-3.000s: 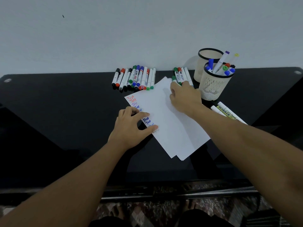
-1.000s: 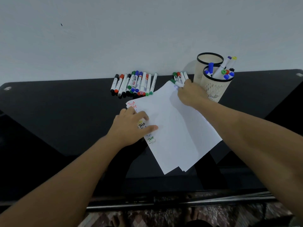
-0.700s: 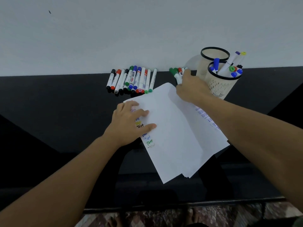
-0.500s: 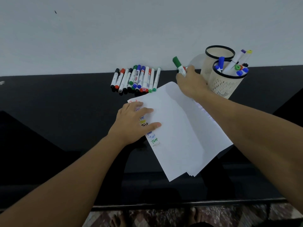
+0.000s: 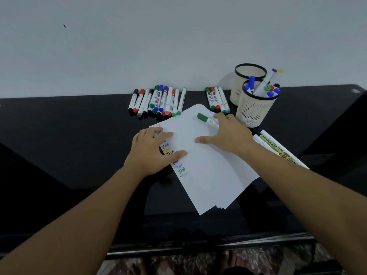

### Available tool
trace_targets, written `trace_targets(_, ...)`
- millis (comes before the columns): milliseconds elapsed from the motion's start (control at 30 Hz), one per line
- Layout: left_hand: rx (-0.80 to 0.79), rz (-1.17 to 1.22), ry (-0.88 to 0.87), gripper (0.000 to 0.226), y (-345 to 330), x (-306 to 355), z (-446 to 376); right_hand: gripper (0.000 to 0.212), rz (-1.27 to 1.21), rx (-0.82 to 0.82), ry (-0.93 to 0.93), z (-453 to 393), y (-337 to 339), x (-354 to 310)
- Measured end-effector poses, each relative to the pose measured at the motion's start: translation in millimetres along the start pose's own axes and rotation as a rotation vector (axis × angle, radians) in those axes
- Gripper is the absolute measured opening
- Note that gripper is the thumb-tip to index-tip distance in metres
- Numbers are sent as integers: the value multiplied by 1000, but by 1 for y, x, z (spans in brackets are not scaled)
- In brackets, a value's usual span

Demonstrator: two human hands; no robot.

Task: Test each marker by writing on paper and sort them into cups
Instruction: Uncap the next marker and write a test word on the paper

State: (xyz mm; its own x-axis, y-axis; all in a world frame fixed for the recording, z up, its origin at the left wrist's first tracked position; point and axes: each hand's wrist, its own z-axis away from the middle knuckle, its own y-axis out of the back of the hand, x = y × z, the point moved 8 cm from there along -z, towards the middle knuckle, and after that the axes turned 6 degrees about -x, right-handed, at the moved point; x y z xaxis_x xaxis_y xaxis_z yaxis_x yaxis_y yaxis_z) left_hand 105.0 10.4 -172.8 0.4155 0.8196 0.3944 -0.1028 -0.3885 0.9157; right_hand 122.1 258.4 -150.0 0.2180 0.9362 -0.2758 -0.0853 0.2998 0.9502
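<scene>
Our right hand (image 5: 228, 135) has just come back from the small row (image 5: 216, 100) at 12 o'clock, where half a second ago it was lifting a green marker (image 5: 206, 119) clear of the tabletop (image 5: 79, 135). Now that marker is down over the far corner of the paper (image 5: 208, 171), at about 1 o'clock from our left hand (image 5: 153, 151), its cap still on and pointing to 10 o'clock. The right fingers (image 5: 220, 118) curl round its barrel while the thumb stretches flat toward 9 o'clock.

Our left hand has stayed where it was, fingers spread and pressing the sheets beside the column of coloured test words (image 5: 178, 165).

So, as we judge it, the pick is done and the test is next: the cap must come off before we write. Both cups (image 5: 256, 108) stand at 2 o'clock, the nearer holding sorted markers, the farther (image 5: 250, 74) apparently empty. The long row (image 5: 156, 101) at 11 o'clock waits untested.
</scene>
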Motion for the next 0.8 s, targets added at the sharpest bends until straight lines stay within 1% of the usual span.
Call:
trace_targets(67,-6,-4,-13,94,-1,0,1,113,-5,3,-11,-3,3,0)
trace_targets(233,-8,7,-32,101,-1,1,0,104,10,40,-33,-5,12,8)
trace_targets(333,-3,21,-31,102,0,1,1,111,43,15,-82,-3,11,15)
trace_targets(400,5,21,-35,100,1,2,2,113,59,18,-87,-3,12,15)
trace_targets(500,15,53,-10,92,2,0,2,114,70,33,-54,-2,10,6)
trace_targets(600,21,96,17,87,3,-3,2,118,86,-6,-44,-1,3,-6)
trace_targets(633,21,97,19,86,3,-3,2,115,88,-10,-51,0,2,-7)
trace_targets(667,21,98,20,85,3,-3,2,108,89,4,-53,2,2,-7)
trace_targets(700,20,106,19,85,3,-3,2,95,91,41,-43,5,3,-6)
trace_targets(800,24,194,27,84,5,-2,5,47,13,204,54,15,11,-9)
